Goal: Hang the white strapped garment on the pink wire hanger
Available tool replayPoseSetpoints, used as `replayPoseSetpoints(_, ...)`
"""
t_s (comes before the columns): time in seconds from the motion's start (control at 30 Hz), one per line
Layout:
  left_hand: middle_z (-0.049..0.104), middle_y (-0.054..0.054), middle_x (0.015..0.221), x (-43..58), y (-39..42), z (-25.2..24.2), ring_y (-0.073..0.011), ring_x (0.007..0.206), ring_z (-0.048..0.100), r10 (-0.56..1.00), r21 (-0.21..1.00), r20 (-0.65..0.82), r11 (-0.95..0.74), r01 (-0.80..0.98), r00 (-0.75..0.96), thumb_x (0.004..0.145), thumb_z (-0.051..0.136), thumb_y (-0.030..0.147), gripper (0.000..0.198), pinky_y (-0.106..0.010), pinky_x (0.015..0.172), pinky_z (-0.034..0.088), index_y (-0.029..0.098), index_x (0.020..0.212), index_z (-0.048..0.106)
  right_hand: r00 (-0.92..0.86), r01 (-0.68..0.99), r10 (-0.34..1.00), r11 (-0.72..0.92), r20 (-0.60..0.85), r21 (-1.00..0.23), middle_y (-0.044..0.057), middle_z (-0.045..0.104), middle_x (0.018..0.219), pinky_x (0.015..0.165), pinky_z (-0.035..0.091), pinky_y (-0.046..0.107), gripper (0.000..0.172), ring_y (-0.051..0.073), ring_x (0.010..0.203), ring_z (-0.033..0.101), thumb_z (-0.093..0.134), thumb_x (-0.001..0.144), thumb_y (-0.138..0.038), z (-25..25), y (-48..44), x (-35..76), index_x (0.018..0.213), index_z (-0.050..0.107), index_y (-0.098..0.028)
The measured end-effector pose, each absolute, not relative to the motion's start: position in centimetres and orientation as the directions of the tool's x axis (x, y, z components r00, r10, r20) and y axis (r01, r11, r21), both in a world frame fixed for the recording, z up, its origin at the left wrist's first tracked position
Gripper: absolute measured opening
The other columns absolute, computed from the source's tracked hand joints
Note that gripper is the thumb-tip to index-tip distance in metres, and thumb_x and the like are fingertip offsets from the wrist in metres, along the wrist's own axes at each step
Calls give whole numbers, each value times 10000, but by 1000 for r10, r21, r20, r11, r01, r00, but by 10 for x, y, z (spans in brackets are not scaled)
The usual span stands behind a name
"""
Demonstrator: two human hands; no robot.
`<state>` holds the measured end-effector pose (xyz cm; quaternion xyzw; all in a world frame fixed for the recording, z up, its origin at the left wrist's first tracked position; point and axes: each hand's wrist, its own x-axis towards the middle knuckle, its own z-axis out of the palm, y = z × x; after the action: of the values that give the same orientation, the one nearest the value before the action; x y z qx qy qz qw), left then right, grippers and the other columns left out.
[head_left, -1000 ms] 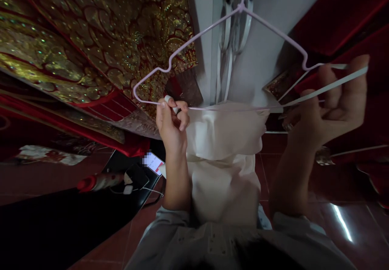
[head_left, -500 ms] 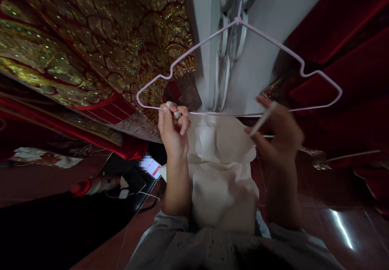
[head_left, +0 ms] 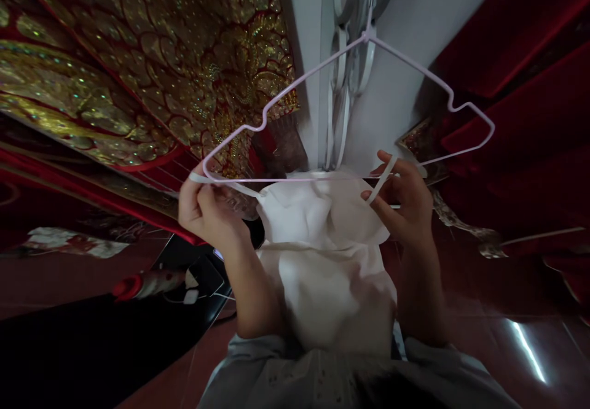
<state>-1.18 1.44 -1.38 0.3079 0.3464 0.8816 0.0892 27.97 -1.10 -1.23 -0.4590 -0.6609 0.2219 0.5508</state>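
Observation:
A pale pink clothes hanger hangs in front of me by its hook. Below its bottom bar hangs a white garment with thin straps. At the hanger's left end, my left hand is closed on one white strap, which loops over that end. My right hand sits near the right part of the bottom bar. Its thumb and fingers stretch the other strap between them, apart from the hanger's right tip.
Gold sequinned red cloth hangs on the left, and dark red garments on the right. Behind the hanger are white metal loops. A black table at lower left holds a red-capped bottle and a phone.
My left hand has moved left to the hanger's left end, drawing its strap over that end. The hanger has shifted and tilted slightly; my right hand has moved slightly left with its strap.

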Motion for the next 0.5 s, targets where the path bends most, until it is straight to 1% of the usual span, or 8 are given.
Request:
replayPoseSetpoints(0.07, 876, -74, 1012, -23, 19, -11, -165, 946, 780, 300, 628, 573, -758, 174, -763, 794, 757, 60, 237, -269, 880, 635, 122, 985, 882, 32, 362, 852, 478, 523, -800, 25, 682, 1096, 550, 484, 265, 566, 90, 661, 531, 864, 927, -475, -11, -10, 282, 1447, 698, -326)
replayPoseSetpoints(0.13, 875, -95, 1155, -30, 20, -6, -215, 1108, 796, 395, 652, 637, -734, 190, -662, 821, 857, 112, 279, -353, 1023, 636, 121, 1098, 880, 30, 364, 852, 478, 523, -799, 25, 684, 1114, 552, 487, 265, 562, 90, 664, 537, 860, 933, -457, -12, -10, 282, 1456, 690, -341)
replayPoseSetpoints(0.2, 866, -107, 1193, -36, 19, 3, -221, 1073, 803, 551, 695, 675, -698, 172, -490, 801, 983, 202, 406, -358, 992, 646, 131, 1184, 866, 15, 367, 853, 481, 522, -796, 14, 669, 1082, 565, 494, 268, 567, 87, 657, 536, 855, 941, -439, -14, -11, 281, 1472, 678, -353)
replayPoseSetpoints(0.23, 865, -103, 1156, -38, 19, 9, -217, 1015, 805, 617, 711, 683, -684, 163, -390, 777, 1031, 244, 463, -348, 946, 652, 137, 1193, 858, 12, 371, 850, 485, 526, -792, 8, 657, 1065, 569, 497, 269, 567, 85, 652, 531, 853, 942, -433, -15, -12, 279, 1475, 675, -357)
replayPoseSetpoints(0.3, 843, -68, 1011, -43, 22, 22, -189, 864, 774, 684, 718, 696, -673, 179, -220, 797, 1047, 323, 424, -313, 819, 634, 154, 1131, 846, 17, 385, 838, 497, 545, -777, 0, 631, 1048, 575, 505, 271, 552, 79, 637, 515, 851, 944, -428, -16, -13, 274, 1464, 679, -359)
replayPoseSetpoints(0.4, 764, -32, 890, -52, 28, 45, -163, 832, 697, 635, 611, 770, -704, 362, -62, 936, 945, 353, 211, -271, 759, 548, 170, 973, 846, 9, 404, 814, 528, 581, -747, -2, 611, 1061, 605, 532, 289, 527, 72, 631, 509, 840, 957, -412, -18, -15, 268, 1458, 685, -355)
replayPoseSetpoints(0.43, 752, -37, 905, -55, 30, 51, -167, 868, 686, 600, 546, 800, -719, 430, -14, 965, 916, 349, 185, -270, 776, 532, 172, 980, 862, -1, 409, 809, 537, 588, -738, -3, 609, 1063, 615, 539, 297, 530, 72, 630, 509, 836, 961, -408, -18, -16, 267, 1465, 683, -354)
replayPoseSetpoints(0.5, 748, -61, 997, -57, 32, 59, -193, 976, 689, 561, 453, 824, -738, 500, 81, 988, 894, 348, 206, -289, 852, 537, 180, 1106, 896, -3, 422, 801, 543, 598, -726, 0, 609, 1074, 621, 545, 308, 534, 76, 630, 503, 822, 972, -407, -19, -17, 266, 1483, 675, -357)
